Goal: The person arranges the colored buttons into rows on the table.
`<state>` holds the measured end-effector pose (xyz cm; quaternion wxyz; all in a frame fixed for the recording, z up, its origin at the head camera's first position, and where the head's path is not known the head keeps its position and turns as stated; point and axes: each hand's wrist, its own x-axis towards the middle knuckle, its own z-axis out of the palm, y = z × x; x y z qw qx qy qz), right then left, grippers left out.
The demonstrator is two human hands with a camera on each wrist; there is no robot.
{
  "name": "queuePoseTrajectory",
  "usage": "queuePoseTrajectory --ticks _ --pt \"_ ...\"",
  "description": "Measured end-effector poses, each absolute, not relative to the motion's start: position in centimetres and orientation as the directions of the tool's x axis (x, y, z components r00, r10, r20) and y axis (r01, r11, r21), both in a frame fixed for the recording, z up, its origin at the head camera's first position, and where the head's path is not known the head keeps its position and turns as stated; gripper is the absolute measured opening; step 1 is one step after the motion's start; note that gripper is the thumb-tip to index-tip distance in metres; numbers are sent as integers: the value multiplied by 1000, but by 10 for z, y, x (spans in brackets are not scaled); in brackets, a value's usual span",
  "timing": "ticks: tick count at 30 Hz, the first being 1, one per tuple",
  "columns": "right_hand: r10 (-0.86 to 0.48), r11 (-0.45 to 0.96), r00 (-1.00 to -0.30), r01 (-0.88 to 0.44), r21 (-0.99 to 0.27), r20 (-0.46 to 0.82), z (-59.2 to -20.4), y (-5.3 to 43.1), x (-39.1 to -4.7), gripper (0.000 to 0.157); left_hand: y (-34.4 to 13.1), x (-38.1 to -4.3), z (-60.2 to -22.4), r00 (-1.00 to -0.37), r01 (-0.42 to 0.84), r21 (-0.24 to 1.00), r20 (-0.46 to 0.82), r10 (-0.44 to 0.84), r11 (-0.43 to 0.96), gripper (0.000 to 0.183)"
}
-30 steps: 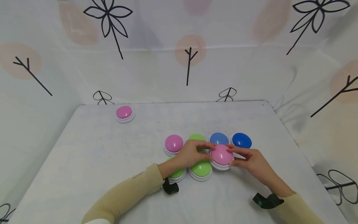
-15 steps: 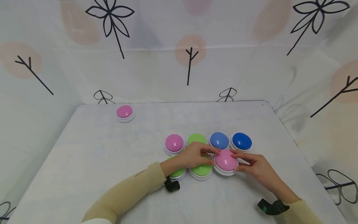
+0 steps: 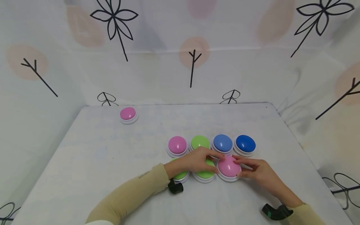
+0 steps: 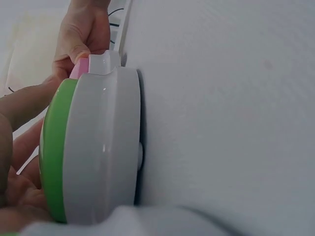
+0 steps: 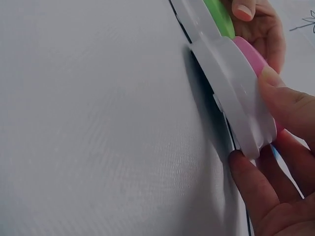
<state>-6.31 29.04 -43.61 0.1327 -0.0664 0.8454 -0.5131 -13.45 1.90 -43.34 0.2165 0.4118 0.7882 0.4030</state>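
Observation:
In the head view, a pink push button (image 3: 229,167) with a white base sits at the right end of the front row. My right hand (image 3: 260,170) grips its right side; in the right wrist view the right thumb (image 5: 290,105) lies on the dome and a fingertip is at the base's lower edge. From the left, my left hand (image 3: 194,159) holds the same button between thumb and fingers. Under that hand are two green push buttons, one (image 3: 204,175) beside the pink one and another (image 3: 181,175) partly hidden by the wrist.
Behind stand a pink button (image 3: 177,145), a green button (image 3: 200,142), a light blue button (image 3: 222,143) and a dark blue button (image 3: 245,143) in a row. Another pink button (image 3: 127,113) sits by the far left edge of the white table (image 3: 112,150). Patterned cloth (image 3: 157,75) surrounds the table.
Both hands have brought the pink button slightly right and toward the person, away from the light blue button, to beside the front green one. The other buttons keep their places.

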Motion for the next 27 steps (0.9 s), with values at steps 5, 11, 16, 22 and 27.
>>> queuePoseTrajectory --ticks 5,11,16,22,27 --pt "-259 461 -953 20 -887 -156 -437 292 -63 46 21 -135 -435 -549 506 798 5 836 328 51" --pt "-277 509 -950 -19 -860 -143 -437 293 -64 46 23 -135 -433 -545 529 782 15 838 330 49" --pt "-305 504 -941 -29 -863 -146 -438 295 -67 48 23 -135 -435 -561 519 789 24 828 329 42" --pt "-362 516 -923 -81 -853 -131 -439 298 -71 52 24 -135 -438 -581 498 806 36 813 321 37" --pt "-386 507 -910 -75 -859 -148 -439 298 -74 54 23 -134 -437 -594 483 814 34 804 323 35"
